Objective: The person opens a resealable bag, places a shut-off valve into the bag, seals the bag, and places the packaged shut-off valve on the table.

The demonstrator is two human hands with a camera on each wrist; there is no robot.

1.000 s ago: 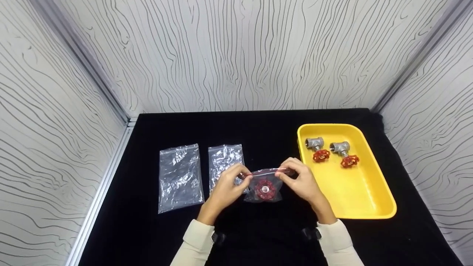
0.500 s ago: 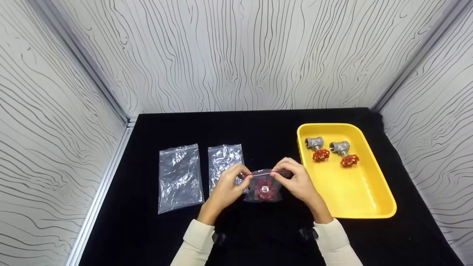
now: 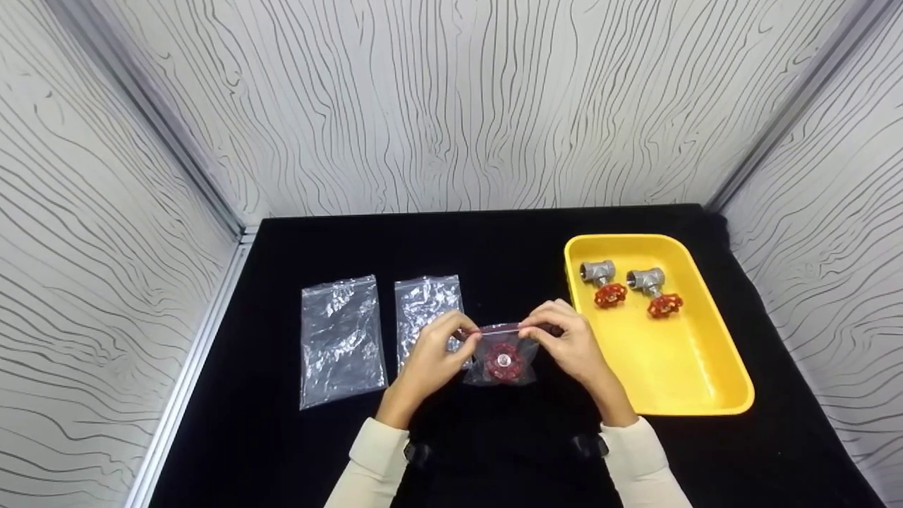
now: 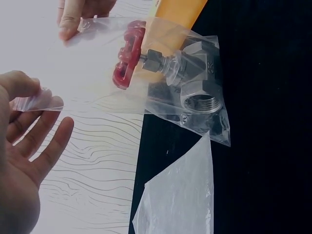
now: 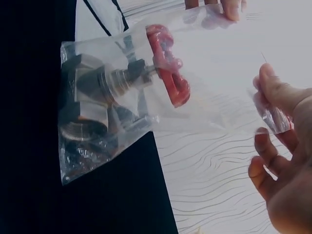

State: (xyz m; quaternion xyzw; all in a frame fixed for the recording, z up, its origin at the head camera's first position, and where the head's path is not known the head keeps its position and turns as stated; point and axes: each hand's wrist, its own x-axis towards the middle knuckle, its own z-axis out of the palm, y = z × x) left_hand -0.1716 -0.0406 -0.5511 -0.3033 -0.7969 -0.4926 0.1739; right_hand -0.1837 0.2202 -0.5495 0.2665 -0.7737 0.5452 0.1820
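A clear zip bag (image 3: 520, 374) with a gate valve inside hangs between my two hands. The valve's red handwheel (image 4: 129, 54) is toward the bag's mouth and its metal body (image 5: 92, 92) sits at the bottom. My left hand (image 3: 439, 351) pinches the left end of the zip edge between thumb and fingers. With thumb and forefinger, my right hand (image 3: 568, 343) pinches the same edge farther right. In the right wrist view, its other fingers (image 5: 265, 180) are loosely bent.
Two flat zip bags lie on the black cloth: a larger one (image 3: 342, 339) at left, a smaller one (image 3: 423, 310) partly behind my left hand. At right stands a yellow tray (image 3: 677, 374) with two red-wheeled valves (image 3: 598, 273). Patterned white walls surround the table.
My right hand has slid a little left along the bag's zip edge, closer to my left hand. The left hand keeps its pinch, and the view has shifted slightly.
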